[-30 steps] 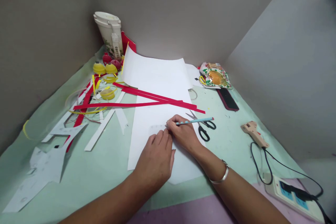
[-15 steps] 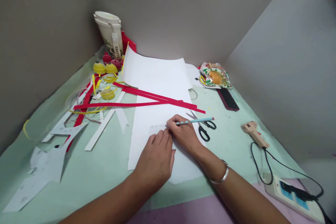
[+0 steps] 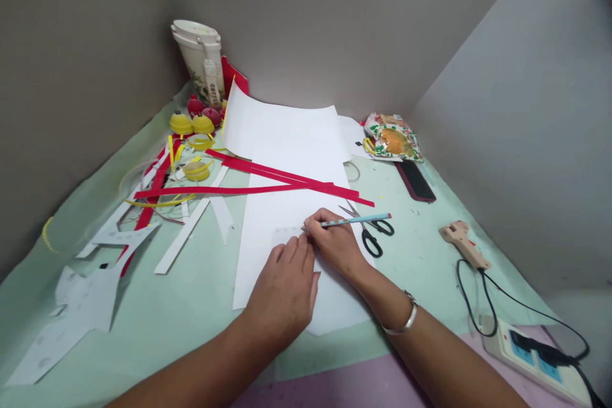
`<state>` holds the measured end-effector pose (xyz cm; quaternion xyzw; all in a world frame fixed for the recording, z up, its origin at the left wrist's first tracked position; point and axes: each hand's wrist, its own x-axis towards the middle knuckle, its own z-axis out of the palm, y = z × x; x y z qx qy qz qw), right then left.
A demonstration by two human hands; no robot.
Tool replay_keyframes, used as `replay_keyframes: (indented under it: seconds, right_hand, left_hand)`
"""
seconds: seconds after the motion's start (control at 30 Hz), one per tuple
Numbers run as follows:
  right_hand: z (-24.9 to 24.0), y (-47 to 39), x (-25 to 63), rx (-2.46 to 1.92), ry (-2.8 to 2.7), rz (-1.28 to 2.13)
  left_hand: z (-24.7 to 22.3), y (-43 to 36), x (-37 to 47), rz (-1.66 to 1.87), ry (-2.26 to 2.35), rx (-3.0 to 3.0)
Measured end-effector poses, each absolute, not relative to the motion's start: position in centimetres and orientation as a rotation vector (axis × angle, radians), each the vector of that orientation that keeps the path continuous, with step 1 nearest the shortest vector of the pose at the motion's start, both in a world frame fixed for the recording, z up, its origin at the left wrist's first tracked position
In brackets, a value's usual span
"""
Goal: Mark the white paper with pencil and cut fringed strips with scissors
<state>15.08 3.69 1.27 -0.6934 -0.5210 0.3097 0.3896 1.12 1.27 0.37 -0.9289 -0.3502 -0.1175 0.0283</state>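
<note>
My right hand (image 3: 332, 239) grips a light blue pencil (image 3: 358, 220), its point resting on a large white sheet of paper (image 3: 268, 210). Faint grey marks show on the sheet just left of the pencil point. Flat on the same paper lies my left hand (image 3: 284, 287), fingers stretched out and close together, beside the right hand. Black-handled scissors (image 3: 370, 242) lie half open to the right, partly under the pencil. Red strips (image 3: 287, 180) cross the sheet above my hands. The paper's far end curls up.
White paper offcuts (image 3: 95, 290) and yellow ribbon rolls (image 3: 196, 170) are scattered at the left. A coffee cup (image 3: 196, 57) stands at the back left. On the right are a food packet (image 3: 394, 140), a phone (image 3: 415, 180), a glue gun (image 3: 463, 243) and a power strip (image 3: 535, 357).
</note>
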Motion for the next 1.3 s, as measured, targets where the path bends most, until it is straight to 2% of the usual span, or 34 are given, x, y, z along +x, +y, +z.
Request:
replay_keyframes:
  seconds: [1.3]
  right_hand:
    - [1.21,3.62,14.91,-1.763,-1.334,0.791]
  left_hand:
    - [0.56,1.25,1.07,-0.361,-1.082,-2.893]
